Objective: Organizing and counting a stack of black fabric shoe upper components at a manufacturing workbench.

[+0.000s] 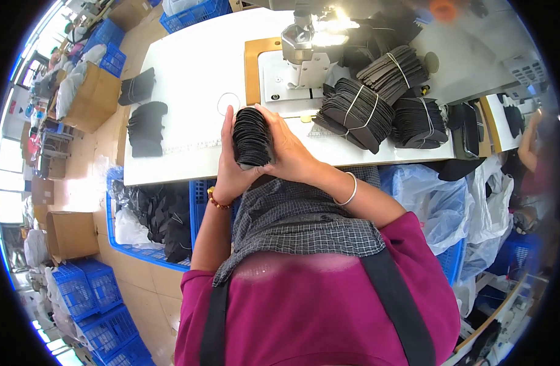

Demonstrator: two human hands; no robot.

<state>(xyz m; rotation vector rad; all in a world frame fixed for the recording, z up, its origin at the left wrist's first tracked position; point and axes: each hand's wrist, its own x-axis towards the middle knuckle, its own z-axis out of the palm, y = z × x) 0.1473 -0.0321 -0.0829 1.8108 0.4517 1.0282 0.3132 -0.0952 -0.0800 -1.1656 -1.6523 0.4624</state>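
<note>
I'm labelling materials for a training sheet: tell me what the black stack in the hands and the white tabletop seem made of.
Black stack: possibly fabric or thin foam, matte, its edges showing many thin layers. White tabletop: probably laminated board, smooth, judging by its even, pale surface.

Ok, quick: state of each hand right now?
Left hand: holding the left side of a stack of black pieces.
Right hand: holding the same stack's right side.

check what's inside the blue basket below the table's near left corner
Dark pieces and whitish plastic show inside the blue basket, covering much of its bottom; anything beneath is hidden.
</note>
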